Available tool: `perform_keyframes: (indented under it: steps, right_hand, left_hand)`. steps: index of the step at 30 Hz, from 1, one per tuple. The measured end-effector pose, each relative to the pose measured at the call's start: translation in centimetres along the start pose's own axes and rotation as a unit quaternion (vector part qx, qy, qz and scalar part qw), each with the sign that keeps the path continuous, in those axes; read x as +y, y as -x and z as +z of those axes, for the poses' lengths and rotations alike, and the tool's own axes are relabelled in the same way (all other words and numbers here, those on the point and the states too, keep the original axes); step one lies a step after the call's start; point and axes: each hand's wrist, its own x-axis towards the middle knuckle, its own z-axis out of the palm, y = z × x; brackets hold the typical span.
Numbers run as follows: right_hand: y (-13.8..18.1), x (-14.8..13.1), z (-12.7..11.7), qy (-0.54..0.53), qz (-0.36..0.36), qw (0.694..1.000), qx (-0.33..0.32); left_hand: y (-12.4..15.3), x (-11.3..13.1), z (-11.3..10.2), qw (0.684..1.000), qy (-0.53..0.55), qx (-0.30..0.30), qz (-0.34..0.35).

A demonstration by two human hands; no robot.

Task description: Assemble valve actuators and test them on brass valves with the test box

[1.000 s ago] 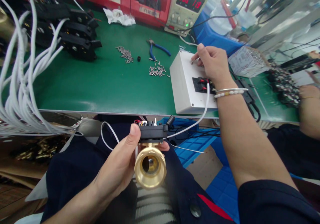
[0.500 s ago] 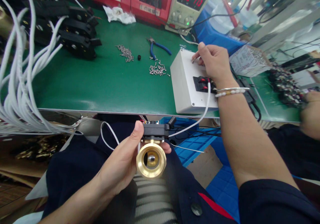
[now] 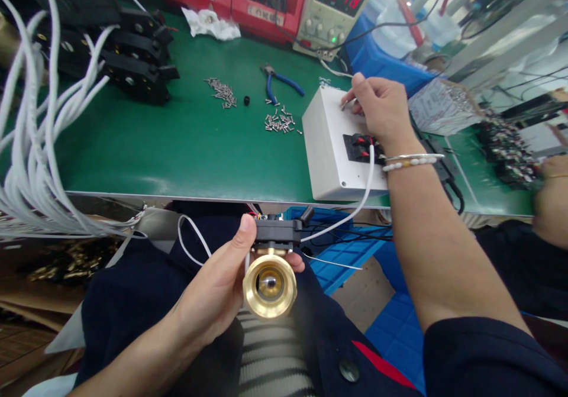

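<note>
My left hand (image 3: 226, 276) is closed round a brass ball valve (image 3: 248, 299) with a black actuator (image 3: 277, 231) on top. The valve's round opening faces me, and a shiny ball shows inside. From the actuator a white cable (image 3: 370, 178) runs up to black terminals with red tabs (image 3: 361, 147) on a white box (image 3: 315, 148). At the box's upper face my right hand (image 3: 379, 110) pinches a small metal switch lever (image 3: 343, 107); the fingers partly hide it.
Blue-handled pliers (image 3: 288, 83), loose screws (image 3: 279, 122) and a black cap (image 3: 247, 100) lie on the green bench (image 3: 177, 148). Black actuators (image 3: 137, 77) with white cables (image 3: 53, 148) crowd the left. A power supply (image 3: 332, 15) stands behind; another person's hand (image 3: 552, 199) is at right.
The ball inside the valve has turned, so the dark gap at its left has narrowed. The power supply's red digits have changed. Both hands stay nearly in place.
</note>
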Motion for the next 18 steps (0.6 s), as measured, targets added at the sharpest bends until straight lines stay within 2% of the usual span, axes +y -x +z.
perform_keyframes:
  steps: [18]
  right_hand:
    - [-0.8,1.8,-0.2,0.000,-0.037,0.999,-0.014]
  left_hand:
    - [0.0,0.0,-0.1,1.000,-0.001,-0.016,0.009]
